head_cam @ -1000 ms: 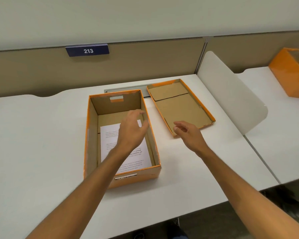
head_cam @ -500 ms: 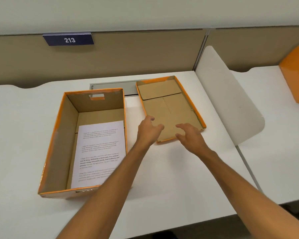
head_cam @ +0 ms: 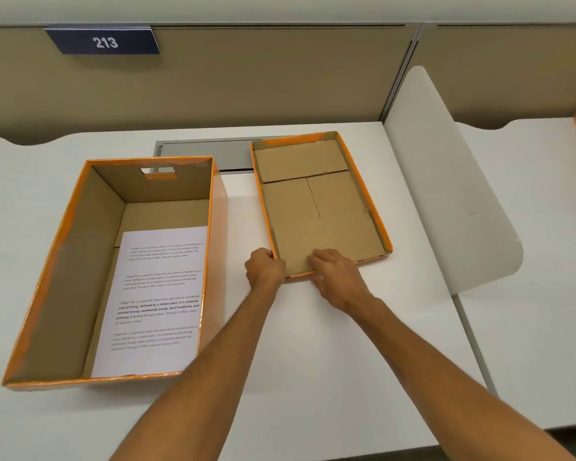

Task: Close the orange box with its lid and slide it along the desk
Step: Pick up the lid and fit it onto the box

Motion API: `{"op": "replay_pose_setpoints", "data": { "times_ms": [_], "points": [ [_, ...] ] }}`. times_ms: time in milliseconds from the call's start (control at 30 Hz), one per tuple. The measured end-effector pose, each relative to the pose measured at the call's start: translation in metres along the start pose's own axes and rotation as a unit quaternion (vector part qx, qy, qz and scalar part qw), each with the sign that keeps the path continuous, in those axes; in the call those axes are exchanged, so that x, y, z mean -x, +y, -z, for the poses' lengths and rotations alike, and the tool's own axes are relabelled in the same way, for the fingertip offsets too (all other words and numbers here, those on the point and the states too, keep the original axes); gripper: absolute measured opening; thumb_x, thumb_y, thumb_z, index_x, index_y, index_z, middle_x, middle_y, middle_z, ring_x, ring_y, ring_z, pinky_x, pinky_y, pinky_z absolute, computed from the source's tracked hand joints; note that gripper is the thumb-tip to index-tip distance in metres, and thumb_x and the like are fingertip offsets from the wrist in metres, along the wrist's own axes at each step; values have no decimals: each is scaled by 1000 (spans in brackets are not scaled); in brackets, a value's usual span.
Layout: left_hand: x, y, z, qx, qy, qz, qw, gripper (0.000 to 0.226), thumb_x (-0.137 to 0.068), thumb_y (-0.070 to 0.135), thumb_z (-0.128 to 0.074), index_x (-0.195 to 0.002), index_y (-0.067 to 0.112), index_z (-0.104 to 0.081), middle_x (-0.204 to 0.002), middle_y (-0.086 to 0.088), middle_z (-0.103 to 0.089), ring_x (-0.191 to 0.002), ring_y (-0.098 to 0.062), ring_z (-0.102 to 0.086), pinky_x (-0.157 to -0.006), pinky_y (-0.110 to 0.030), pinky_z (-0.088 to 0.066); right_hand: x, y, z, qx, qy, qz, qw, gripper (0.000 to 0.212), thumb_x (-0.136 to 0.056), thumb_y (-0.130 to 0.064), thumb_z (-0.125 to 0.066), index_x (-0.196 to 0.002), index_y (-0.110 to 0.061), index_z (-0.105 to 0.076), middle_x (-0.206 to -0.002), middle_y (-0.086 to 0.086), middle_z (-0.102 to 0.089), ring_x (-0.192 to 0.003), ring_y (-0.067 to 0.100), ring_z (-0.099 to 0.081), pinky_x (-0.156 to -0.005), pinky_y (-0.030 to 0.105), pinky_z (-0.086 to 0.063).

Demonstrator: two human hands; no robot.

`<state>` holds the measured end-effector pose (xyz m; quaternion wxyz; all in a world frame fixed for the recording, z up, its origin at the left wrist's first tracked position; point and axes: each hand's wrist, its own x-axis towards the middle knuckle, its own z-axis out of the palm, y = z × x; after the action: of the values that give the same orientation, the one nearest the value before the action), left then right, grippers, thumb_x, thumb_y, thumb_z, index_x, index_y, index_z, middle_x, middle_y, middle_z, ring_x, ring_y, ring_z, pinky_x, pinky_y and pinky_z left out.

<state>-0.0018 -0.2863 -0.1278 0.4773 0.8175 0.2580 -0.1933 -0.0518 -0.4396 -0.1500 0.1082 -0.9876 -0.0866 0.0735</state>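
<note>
Right now both hands are meeting the near edge of the lid [head_cam: 316, 207], which is lying upside down on the desk [head_cam: 313, 361], its brown cardboard inside facing up and its orange rim standing around it. The left hand [head_cam: 265, 268] is curling around the lid's near left corner, fingers folded over the rim, so it is gripping that corner. The right hand [head_cam: 338, 277] is sitting on the near rim just beside it, fingers reaching over the edge onto the cardboard and thumb down at the outer side, closing on the rim. Both forearms are stretching in from the bottom of the view. The box [head_cam: 64, 261] is standing open on the desk to the left of the lid, a strip of bare desk between them, with a handle slot cut in its far wall. A printed sheet [head_cam: 157, 301] is lying flat on the box's floor. The lid's far end is overlapping a grey panel [head_cam: 200, 154] set into the desk. A plate reading 213 [head_cam: 104, 42] is hanging on the beige partition [head_cam: 280, 78] behind, and a white divider [head_cam: 453, 181] is rising at the desk's right edge.
</note>
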Motion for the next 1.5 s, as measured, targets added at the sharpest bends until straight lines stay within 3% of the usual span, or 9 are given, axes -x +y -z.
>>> {"op": "replay_pose_setpoints", "data": {
  "times_ms": [100, 200, 333, 433, 667, 900, 1067, 1233, 1500],
  "points": [
    [1, 6, 0, 33, -13, 2, 999, 15, -73, 7, -63, -69, 20, -61, -75, -3, -62, -90, -37, -70, -78, -46, -61, 0, -2, -3, 27, 1, -5, 1000, 31, -92, -19, -62, -121, -10, -59, -130, 12, -59, -121, 35, -52, -92, 49, -48],
    [3, 13, 3, 92, -25, 5, 995, 44, -70, 19, -67, -114, 15, -71, -112, -8, -70, -93, -29, -71, -82, -43, -61, 0, -6, -1, 49, 65, -17, 997, 25, -90, -13, -59, -114, -7, -60, -116, 15, -62, -107, 37, -57, -82, 49, -50],
    [13, 37, 10, 186, -85, -26, 979, 20, -65, 15, -63, -84, 13, -70, -96, -12, -72, -70, -23, -64, -70, -38, -63, -2, -11, 8, 34, 193, -30, 980, 23, -86, -3, -62, -110, -4, -66, -98, 14, -67, -91, 35, -64, -68, 44, -54],
    [22, 62, 11, 246, -132, -52, 959, 19, -71, 9, -62, -89, 13, -57, -98, -14, -66, -82, -26, -62, -72, -46, -63, -8, -13, 23, -15, 257, -32, 966, 32, -86, 4, -63, -117, -3, -66, -102, 14, -69, -92, 33, -65, -66, 43, -56],
    [45, 115, 14, 254, -179, -167, 936, 30, -87, 24, -71, -112, 12, -60, -100, -5, -73, -84, -13, -73, -65, -30, -60, -15, -6, 70, -176, 362, -43, 914, 36, -88, 2, -70, -124, 0, -66, -108, 17, -73, -96, 29, -68, -81, 35, -57],
    [36, 126, 16, 224, -239, -200, 923, 46, -92, 36, -64, -134, 19, -58, -127, 4, -65, -124, -17, -57, -104, -41, -47, -13, -4, 111, -427, 422, -203, 773, 16, -90, -29, -75, -95, -17, -66, -83, -5, -67, -72, -1, -63, -64, 8, -49],
    [8, 92, 22, 120, -227, -61, 965, 83, -91, 46, -64, -155, 14, -25, -161, -6, -30, -146, -32, -29, -118, -53, -28, -5, 6, 126, -610, 418, -216, 637, 24, -86, -22, -79, -105, -14, -68, -101, 2, -74, -92, 18, -72, -79, 39, -61],
    [0, 86, 36, 218, -276, 3, 936, 53, -94, 32, -64, -139, 17, -39, -146, -11, -49, -114, -31, -57, -84, -46, -52, 2, 5, 131, -747, 387, -192, 506, 37, -82, -12, -82, -114, -24, -68, -112, -5, -77, -100, 17, -75, -80, 46, -63],
    [-8, 95, 66, 299, -216, -20, 929, 41, -94, 11, -65, -131, 6, -47, -120, -9, -61, -99, -24, -61, -78, -43, -52, 10, 5, 138, -845, 266, -106, 452, 51, -88, -6, -72, -131, -25, -55, -134, 8, -65, -121, 32, -65, -87, 49, -60]
  ]
}}
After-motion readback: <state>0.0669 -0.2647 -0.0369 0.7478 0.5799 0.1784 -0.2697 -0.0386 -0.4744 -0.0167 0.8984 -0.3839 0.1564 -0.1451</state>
